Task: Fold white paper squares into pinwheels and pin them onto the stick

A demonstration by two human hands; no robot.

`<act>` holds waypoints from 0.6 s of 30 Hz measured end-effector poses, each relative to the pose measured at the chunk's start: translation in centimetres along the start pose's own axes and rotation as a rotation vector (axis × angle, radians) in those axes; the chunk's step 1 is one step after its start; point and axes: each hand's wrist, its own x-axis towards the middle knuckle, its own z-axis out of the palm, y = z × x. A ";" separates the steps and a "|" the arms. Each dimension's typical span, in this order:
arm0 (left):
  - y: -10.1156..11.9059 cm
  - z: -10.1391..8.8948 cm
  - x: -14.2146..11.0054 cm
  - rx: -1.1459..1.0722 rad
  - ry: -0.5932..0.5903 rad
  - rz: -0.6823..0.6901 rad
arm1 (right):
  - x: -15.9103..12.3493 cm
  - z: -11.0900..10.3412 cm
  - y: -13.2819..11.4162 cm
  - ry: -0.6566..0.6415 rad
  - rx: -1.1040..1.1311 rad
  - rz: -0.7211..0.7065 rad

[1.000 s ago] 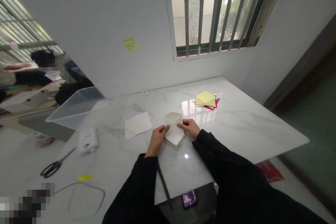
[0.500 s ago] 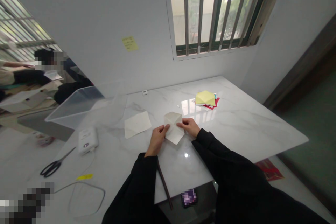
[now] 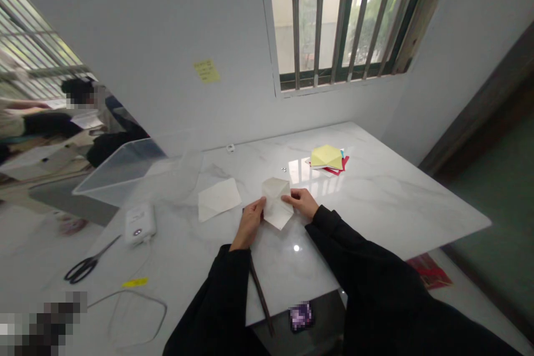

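The folded paper (image 3: 277, 212) sits between the 2 grips, its left edge in the left grip (image 3: 252, 216) and its right side in the right grip (image 3: 303, 201). The left grip pinches that edge, thumb at the margin; the right grip pinches the other side, thumb pressed on the upper face and reaching inward over it. 1 corner of the folded paper points toward the person, below the line of both grips, and creases run across its face; whether it touches the worktop (image 3: 375, 200) under it, I cannot tell. Just beyond and to the left of the left grip lies a loose white sheet (image 3: 219, 200), flat. Beyond the right grip and to its right is a pile of envelopes (image 3: 326, 157), a yellow 1 on top with red edges showing below. A few tiny bits (image 3: 284, 169) lie straight beyond the folded paper. Well to the left of the left grip are a white device (image 3: 139, 224) and, nearer the person, black-handled scissors (image 3: 85, 267).
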 end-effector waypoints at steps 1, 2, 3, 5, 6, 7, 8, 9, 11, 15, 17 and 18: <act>0.0 0.0 0.0 0.022 0.000 0.009 | 0.0 0.0 0.0 -0.001 0.000 0.000; -0.1 -0.1 0.0 0.044 0.003 0.015 | 0.0 0.0 0.1 -0.002 0.001 -0.001; -0.1 -0.1 0.0 0.066 0.005 0.016 | 0.1 0.0 0.1 -0.001 0.000 0.000; -0.1 -0.1 0.0 0.102 0.011 0.008 | 0.1 0.0 0.2 0.004 -0.010 0.001; 0.0 -0.1 -0.1 0.111 0.013 0.002 | 0.1 0.0 0.3 0.010 -0.018 -0.001; 0.1 -0.1 -0.1 0.114 0.014 -0.004 | 0.1 0.1 0.3 0.017 -0.026 -0.004; 0.2 0.0 -0.2 0.112 0.013 -0.007 | 0.1 0.1 0.3 0.023 -0.033 -0.010; 0.3 0.0 -0.2 0.111 0.012 -0.008 | 0.1 0.1 0.2 0.025 -0.037 -0.016; 0.5 0.2 -0.4 0.115 0.016 -0.008 | 0.0 0.0 0.1 0.013 -0.035 -0.024; 0.9 0.3 -0.5 0.138 0.029 -0.009 | -0.1 0.0 -0.1 -0.016 -0.049 -0.026; 1.0 0.4 -0.6 0.158 0.030 0.001 | -0.1 0.0 -0.1 -0.010 -0.067 -0.024; 1.0 0.4 -0.6 0.169 0.032 0.007 | -0.1 0.0 -0.1 -0.007 -0.075 -0.023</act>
